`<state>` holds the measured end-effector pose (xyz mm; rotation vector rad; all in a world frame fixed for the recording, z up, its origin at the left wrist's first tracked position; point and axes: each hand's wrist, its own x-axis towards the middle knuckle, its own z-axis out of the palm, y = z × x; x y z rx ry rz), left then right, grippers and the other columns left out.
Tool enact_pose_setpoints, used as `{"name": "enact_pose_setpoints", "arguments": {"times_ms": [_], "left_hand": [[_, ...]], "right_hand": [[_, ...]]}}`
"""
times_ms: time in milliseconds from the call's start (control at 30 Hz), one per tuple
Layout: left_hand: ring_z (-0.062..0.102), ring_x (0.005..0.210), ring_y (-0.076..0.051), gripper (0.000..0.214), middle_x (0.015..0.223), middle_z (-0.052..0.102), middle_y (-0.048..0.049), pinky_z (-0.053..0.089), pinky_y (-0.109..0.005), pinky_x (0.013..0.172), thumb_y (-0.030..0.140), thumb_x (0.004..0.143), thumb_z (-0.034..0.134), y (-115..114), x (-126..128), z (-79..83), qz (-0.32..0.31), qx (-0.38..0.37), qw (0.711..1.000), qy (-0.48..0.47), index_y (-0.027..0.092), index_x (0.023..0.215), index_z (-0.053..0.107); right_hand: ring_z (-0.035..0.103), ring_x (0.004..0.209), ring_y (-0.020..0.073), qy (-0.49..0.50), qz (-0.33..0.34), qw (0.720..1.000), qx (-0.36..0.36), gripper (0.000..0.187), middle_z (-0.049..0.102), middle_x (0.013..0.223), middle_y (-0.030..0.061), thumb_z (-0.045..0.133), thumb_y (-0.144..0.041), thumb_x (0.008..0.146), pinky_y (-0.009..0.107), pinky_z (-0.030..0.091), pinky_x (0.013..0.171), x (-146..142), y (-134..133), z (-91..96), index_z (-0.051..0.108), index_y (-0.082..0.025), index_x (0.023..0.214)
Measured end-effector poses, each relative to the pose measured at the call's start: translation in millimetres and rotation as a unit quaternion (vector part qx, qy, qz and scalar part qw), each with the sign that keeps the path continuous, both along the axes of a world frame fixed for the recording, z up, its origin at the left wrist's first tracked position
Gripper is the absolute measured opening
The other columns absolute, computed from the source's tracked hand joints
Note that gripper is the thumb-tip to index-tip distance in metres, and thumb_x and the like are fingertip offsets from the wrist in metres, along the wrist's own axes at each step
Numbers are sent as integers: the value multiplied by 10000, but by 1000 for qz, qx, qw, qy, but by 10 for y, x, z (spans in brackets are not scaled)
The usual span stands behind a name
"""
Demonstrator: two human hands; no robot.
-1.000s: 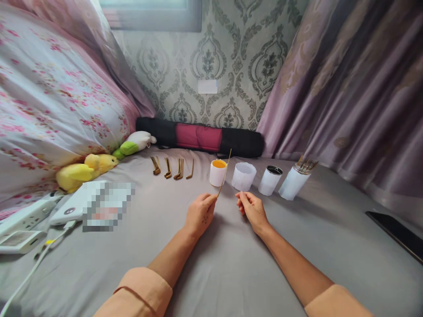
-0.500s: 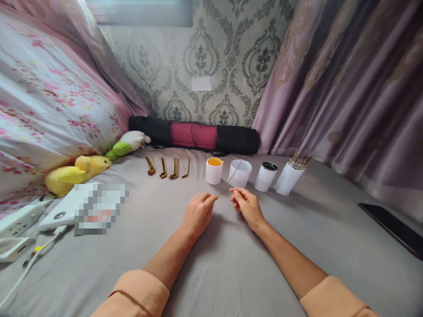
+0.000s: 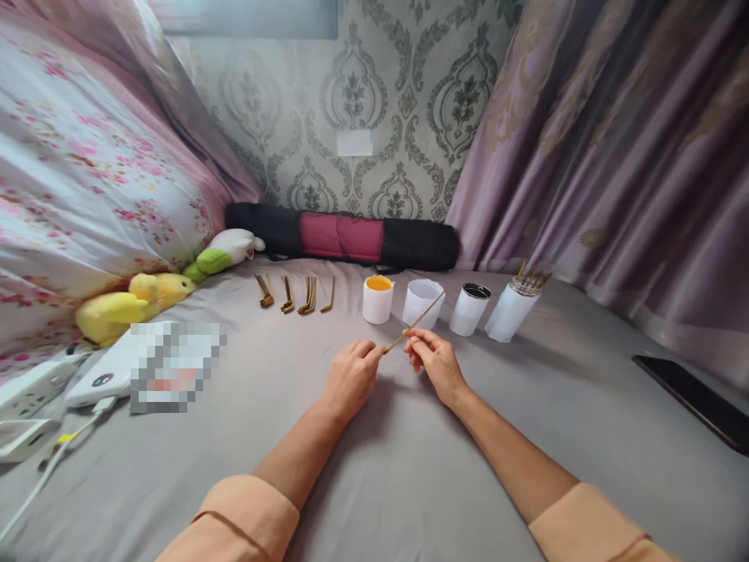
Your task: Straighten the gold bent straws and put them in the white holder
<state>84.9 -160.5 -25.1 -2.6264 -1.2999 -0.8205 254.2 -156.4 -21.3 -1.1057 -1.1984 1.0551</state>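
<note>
at the far left edge of the grey bed lie a white power strip and a white power bank, with a yellow plush toy and a green and white plush toy behind them. next come four small clusters of bent sticks, laid in a row in front of a black and red rolled bag by the wall. the left hand rests on the sheet, its grip pinched shut on the near end of a thin stick. the stick slants up and to the right, over the sheet just before the cups. the right hand, just beside the left, has its grip closed on the same stick a little further along. behind them stand an orange-filled cup, a translucent cup, a dark-rimmed cup and a tilted jar of sticks. a dark flat device lies far right.
</note>
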Motion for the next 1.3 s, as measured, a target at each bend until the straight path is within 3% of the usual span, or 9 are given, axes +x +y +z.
{"name": "enact_pose_setpoints", "arguments": {"times_ms": [467,900,1300], "left_hand": [[491,823,-169,280,876,553,-66,403,-294,735,140,833,344,-19,7,11,-6,-3,1000,19,189,1026,540],[476,796,-175,268,849,537,-59,392,-301,723,139,827,349,-31,21,21,-2,-11,999,44,203,994,548],[511,799,-157,270,874,566,-55,403,-275,727,162,839,333,-1,23,-13,0,-48,998,-26,202,978,560]], "right_hand": [[465,509,81,47,30,998,-39,263,558,685,4,528,-261,662,202,347,445,7,-27,26,600,-169,898],[468,486,73,30,37,997,-53,303,550,640,-1,557,-403,704,191,344,423,-34,-36,28,593,-158,878],[462,472,69,39,36,997,-57,301,547,621,-6,558,-413,699,192,351,415,-23,-38,13,594,-157,855]]}}
